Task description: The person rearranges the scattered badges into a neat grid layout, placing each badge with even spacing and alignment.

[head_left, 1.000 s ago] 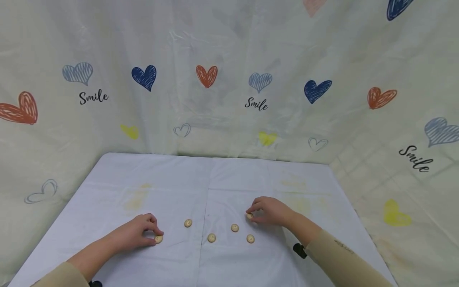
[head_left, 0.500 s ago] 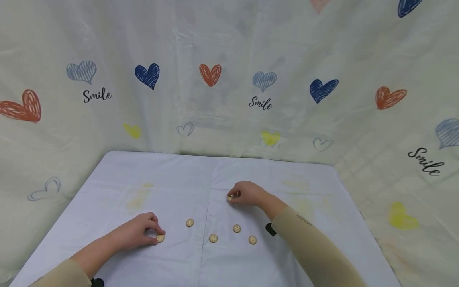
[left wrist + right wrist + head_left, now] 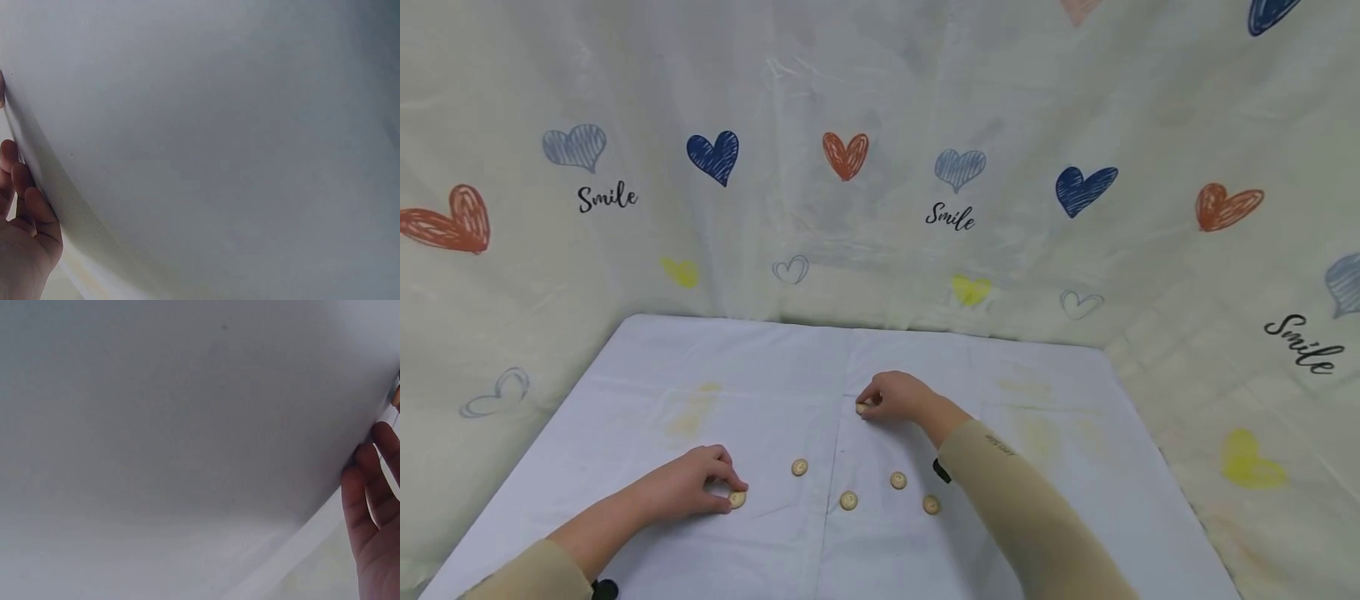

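Observation:
In the head view, my left hand (image 3: 688, 485) pinches a small round wooden disc (image 3: 737, 499) between thumb and fingers, low over the white tabletop at the left. Farther back, near the table's middle, my right hand (image 3: 895, 397) grips another wooden disc (image 3: 861, 409), partly covered by the fingertips. Several like discs with small dark marks on top lie between and in front of the hands, among them one disc (image 3: 800, 467) nearest the left hand and another disc (image 3: 898, 480). The left wrist view shows curled fingers (image 3: 40, 209) against the cloth. The right wrist view shows fingers (image 3: 355, 494) touching it.
A white cloth (image 3: 760, 358) with a fold line and faint yellow stains covers the table. Behind it hangs a pale curtain (image 3: 880, 92) printed with hearts and the word "Smile". Two more discs, a front disc (image 3: 848, 500) and a right disc (image 3: 931, 504), lie near the front.
My right hand has carried its disc leftward and farther back across the table. The left hand holds its place. The head view has shifted slightly.

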Demonstrator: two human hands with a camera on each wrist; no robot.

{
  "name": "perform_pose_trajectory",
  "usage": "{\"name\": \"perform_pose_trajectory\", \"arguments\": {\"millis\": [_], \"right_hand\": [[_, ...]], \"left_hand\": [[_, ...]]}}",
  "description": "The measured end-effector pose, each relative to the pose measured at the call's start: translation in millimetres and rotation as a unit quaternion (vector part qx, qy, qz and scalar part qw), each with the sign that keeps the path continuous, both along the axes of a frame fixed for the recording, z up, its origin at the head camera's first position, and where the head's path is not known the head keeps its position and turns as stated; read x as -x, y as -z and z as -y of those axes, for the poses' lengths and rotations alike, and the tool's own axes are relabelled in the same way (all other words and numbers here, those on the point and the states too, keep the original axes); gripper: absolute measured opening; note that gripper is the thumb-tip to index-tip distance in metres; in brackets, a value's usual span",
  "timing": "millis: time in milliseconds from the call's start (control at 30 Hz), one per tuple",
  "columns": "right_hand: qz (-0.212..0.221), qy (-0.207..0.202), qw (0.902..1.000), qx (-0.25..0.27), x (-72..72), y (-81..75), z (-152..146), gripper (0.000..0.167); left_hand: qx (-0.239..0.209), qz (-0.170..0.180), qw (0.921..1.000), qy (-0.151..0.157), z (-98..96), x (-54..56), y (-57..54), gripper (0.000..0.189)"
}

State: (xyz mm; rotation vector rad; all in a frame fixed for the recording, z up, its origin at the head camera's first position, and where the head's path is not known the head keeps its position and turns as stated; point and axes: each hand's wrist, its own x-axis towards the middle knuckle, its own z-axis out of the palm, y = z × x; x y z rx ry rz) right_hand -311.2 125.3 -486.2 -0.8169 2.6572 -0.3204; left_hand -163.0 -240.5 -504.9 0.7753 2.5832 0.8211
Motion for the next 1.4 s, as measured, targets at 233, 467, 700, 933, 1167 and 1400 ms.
{"name": "perform_pose_trajectory", "arguments": {"millis": [233,467,700,933,1167,1400], "right_hand": [[-0.004,0.013,0.9999,0.004,2.8,7.7,-1,0.028],[0.0,0.012,0.9995,0.028,-0.2,5.7,6,0.03],[-0.003,0.023,0.9995,0.024,-2.5,4.9,8,0.031],[0.026,0.068,0.9945,0.075,-7.0,2.4,-5,0.029],[0.062,0.069,0.9905,0.102,-22.6,-6.7,-29,0.028],[0.07,0.029,0.9897,0.122,-55.9,-12.7,-66,0.031]], "left_hand": [[0.005,-0.006,1.0,-0.001,-2.7,2.3,3.6,0.024],[0.001,-0.003,1.0,0.0,2.9,1.0,3.9,0.025],[0.002,0.004,1.0,-0.003,3.4,0.4,4.1,0.025],[-0.002,-0.004,1.0,0.002,0.0,-0.8,1.7,0.024],[-0.006,-0.011,0.9999,0.008,-2.3,-1.0,-1.3,0.023],[-0.001,-0.002,1.0,0.002,-2.6,-3.2,-2.7,0.022]]}}
